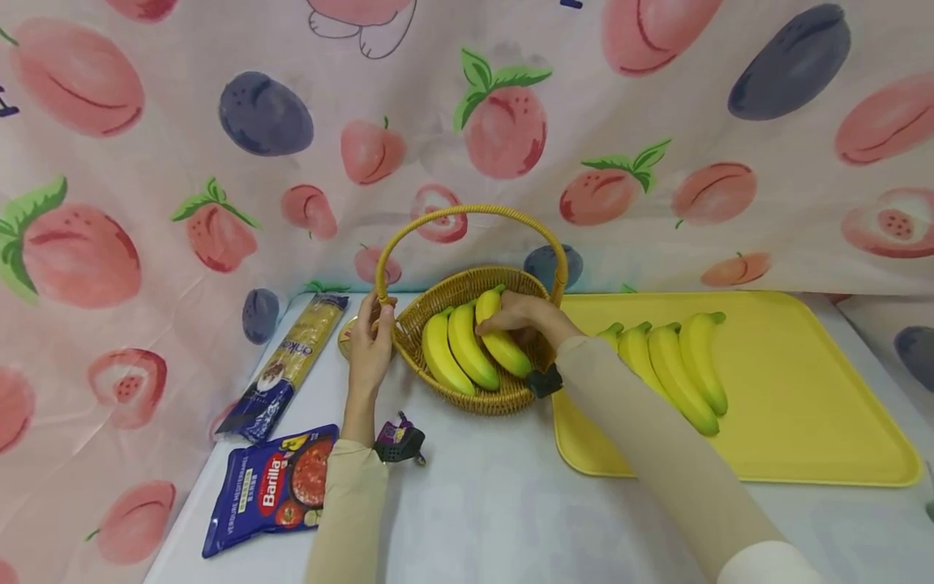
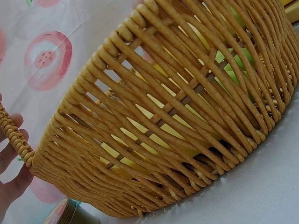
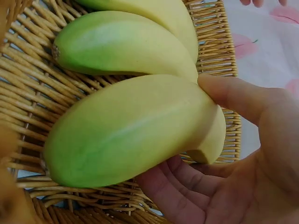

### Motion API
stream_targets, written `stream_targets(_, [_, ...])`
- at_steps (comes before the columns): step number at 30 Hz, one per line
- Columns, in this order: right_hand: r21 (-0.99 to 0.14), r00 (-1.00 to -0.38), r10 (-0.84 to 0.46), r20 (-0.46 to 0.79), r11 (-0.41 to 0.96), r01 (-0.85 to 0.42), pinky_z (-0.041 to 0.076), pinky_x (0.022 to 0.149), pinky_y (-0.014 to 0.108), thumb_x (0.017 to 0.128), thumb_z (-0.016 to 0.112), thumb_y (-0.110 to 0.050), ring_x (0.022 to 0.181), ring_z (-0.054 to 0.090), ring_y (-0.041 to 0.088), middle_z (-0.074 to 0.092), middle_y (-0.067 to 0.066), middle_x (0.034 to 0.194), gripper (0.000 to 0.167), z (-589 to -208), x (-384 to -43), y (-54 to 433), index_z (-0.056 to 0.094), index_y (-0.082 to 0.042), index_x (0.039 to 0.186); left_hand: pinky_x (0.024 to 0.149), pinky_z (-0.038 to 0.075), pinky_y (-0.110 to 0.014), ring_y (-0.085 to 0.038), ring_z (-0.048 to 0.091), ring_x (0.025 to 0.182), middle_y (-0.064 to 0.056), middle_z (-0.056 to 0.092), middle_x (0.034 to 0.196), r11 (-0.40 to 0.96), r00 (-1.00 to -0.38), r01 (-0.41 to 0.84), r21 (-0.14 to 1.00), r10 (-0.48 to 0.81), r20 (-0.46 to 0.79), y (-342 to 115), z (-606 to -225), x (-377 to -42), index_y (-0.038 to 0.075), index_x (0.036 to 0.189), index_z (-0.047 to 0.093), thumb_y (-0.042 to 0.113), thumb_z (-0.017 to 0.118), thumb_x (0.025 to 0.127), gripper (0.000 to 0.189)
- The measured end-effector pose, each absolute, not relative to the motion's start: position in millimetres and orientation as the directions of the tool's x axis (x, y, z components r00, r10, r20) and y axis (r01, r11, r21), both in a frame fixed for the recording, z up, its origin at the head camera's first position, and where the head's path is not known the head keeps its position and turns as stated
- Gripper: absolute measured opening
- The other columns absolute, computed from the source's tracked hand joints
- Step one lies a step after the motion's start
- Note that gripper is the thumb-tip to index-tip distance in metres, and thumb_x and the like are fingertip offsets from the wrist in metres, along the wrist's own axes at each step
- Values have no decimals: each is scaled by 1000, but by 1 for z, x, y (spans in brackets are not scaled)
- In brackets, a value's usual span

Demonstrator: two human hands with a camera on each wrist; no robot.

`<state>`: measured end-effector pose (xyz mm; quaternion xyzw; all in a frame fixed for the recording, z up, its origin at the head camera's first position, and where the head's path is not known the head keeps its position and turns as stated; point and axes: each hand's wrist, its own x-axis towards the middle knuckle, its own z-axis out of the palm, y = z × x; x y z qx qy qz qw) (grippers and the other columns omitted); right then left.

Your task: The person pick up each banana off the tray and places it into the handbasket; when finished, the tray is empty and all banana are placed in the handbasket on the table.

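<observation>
The right hand pinches a banana inside a wicker basket, two more bananas just left of that grip. The left hand grips the basket's handle; a yellow tray lies right of both.

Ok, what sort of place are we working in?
Probably a staged indoor workspace: a pale, fruit-printed cloth backdrop hangs behind a flat white tabletop bearing a golden-brown woven basket.
</observation>
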<state>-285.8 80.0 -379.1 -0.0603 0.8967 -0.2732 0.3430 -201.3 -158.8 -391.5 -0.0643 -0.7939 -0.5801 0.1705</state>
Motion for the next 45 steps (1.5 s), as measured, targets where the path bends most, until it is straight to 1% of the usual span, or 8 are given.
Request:
stream_targets(6, [-551,-741,-285,-608,824,135,55,80,33,86,61,-45,101,61,24,38,14,140,86,-377,-287,74,17,-4,148,104,39,-50,-33,49,123,-24,55,124,320,-932,300,899,-102,347,-160,-391,-202,4,141,40,16,43,101,42])
stream_targets(22, [-514,-698,-263,-667,840,175,53,88,35,90,57,-45,107,61,27,42,18,138,90,-392,-284,69,6,-2,151,103,40,-50,-32,50,122,-22,57,125,323,-931,303,897,-101,351,-160,-402,-205,9,140,43,22,44,101,42])
stream_targets(27, [-519,-716,-259,-648,839,166,51,90,37,92,53,-44,111,58,29,44,18,137,82,-392,-284,72,12,-2,150,103,40,-47,-24,50,122,-12,59,124,324,-929,296,898,-121,350,-166,-424,-219,20,140,45,33,45,100,42])
stream_targets(30, [-528,-736,-262,-624,836,150,50,93,39,93,50,-43,121,52,31,35,19,146,82,-390,-284,74,6,-3,151,104,39,-48,-27,49,124,-18,58,125,313,-933,292,904,-114,340,-165,-418,-217,15,141,43,26,44,101,42])
stream_targets(33, [-535,-769,-288,-571,841,82,38,107,43,95,46,-43,138,33,33,18,19,156,85,-384,-282,75,-3,-2,151,104,38,-50,-32,48,125,-23,56,125,306,-934,298,904,-101,342,-162,-406,-209,8,141,42,20,44,101,42])
stream_targets(37, [-525,-807,-329,-491,851,-27,19,117,46,97,44,-42,146,13,33,6,18,159,82,-373,-277,78,-3,-1,151,105,39,-49,-32,48,126,-23,55,126,329,-936,293,898,-95,340,-158,-392,-201,5,141,40,18,43,101,42])
stream_targets(42, [-549,-829,-364,-424,831,-84,20,117,48,96,45,-42,146,15,32,8,16,159,78,-365,-270,85,4,-5,152,106,38,-49,-30,48,126,-21,55,126,333,-938,282,900,-100,331,-158,-390,-200,7,142,40,19,43,101,43])
stream_targets(45, [-580,-847,-387,-364,806,-119,28,113,48,96,46,-42,141,29,33,22,17,155,77,-365,-265,89,10,-4,152,106,38,-49,-32,47,126,-24,55,125,316,-938,290,903,-95,334,-159,-392,-200,6,141,41,18,43,101,42])
